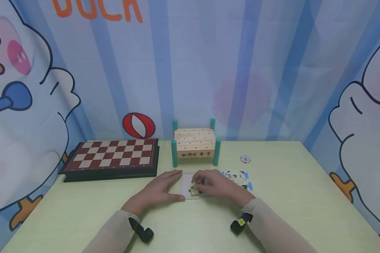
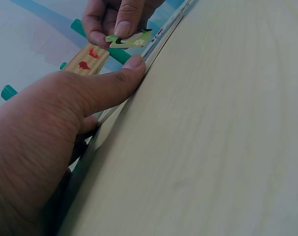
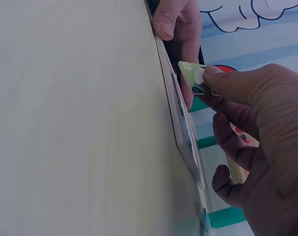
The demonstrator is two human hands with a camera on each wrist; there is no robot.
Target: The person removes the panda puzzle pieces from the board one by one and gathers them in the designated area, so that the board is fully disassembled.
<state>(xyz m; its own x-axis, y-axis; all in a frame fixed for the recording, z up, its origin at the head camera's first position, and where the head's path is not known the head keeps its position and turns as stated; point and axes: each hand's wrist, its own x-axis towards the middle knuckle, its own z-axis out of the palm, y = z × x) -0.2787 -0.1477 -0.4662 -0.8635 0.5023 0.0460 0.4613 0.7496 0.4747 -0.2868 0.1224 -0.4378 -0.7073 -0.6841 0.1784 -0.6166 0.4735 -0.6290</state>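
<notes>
Two bare hands work at a pale board point(image 1: 185, 178) lying on the table point(image 1: 282, 203). The right hand point(image 1: 216, 183) pinches a green puzzle piece point(image 3: 189, 73) between thumb and fingers, tilted, over the left part of the board. The left hand point(image 1: 159, 188) is unclenched, thumb at the board's near left corner, fingers reaching its far left corner. More puzzle pieces point(image 1: 240, 176) lie along the board's right edge. A chessboard point(image 1: 114, 154) fills the table's far left corner; a green-posted wooden stand point(image 1: 194, 138) is near the middle of the far edge, a round chip point(image 1: 245, 159) right of it.
</notes>
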